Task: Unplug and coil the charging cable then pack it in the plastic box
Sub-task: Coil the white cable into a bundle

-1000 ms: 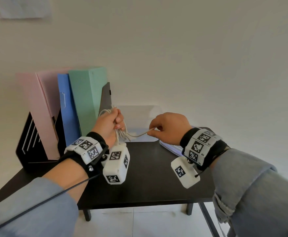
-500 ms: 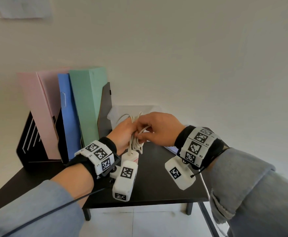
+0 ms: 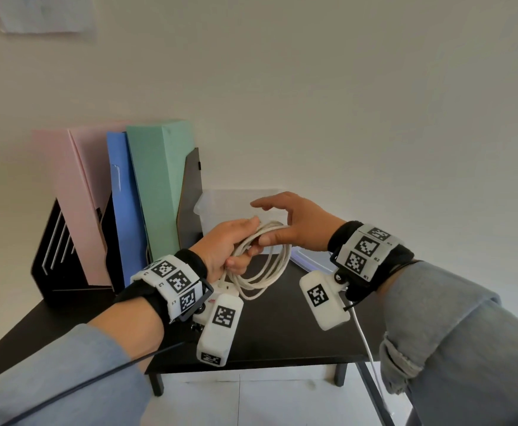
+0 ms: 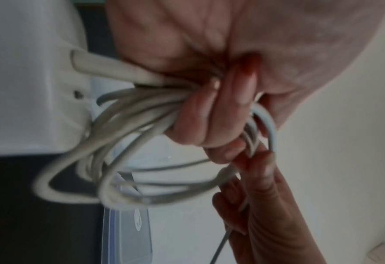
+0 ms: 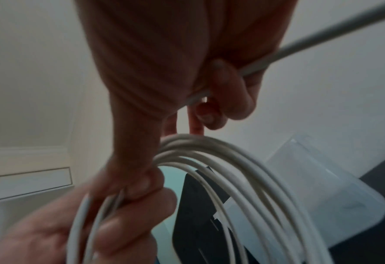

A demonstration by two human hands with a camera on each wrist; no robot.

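The white charging cable (image 3: pixel 271 272) hangs as a coil of several loops above the black table (image 3: pixel 282 333). My left hand (image 3: pixel 242 244) grips the top of the coil in its curled fingers (image 4: pixel 200 114). My right hand (image 3: pixel 270 222) meets it from the right: its thumb lies on the coil and the forefinger points out straight. The right wrist view shows its lower fingers (image 5: pixel 227 89) curled round the loose run of cable (image 5: pixel 322 41). The translucent plastic box (image 3: pixel 230 207) stands open against the wall, right behind both hands.
A black rack (image 3: pixel 67 256) with pink, blue and green folders fills the table's back left. The box's clear lid (image 3: pixel 306 259) lies flat under my right wrist. A white block (image 3: pixel 220 287) sits on the table, mostly hidden below my left wrist.
My left hand carried the coil down and to the right, toward the box. My right hand closed in on it, laid on another loop, and its forefinger has lifted off.
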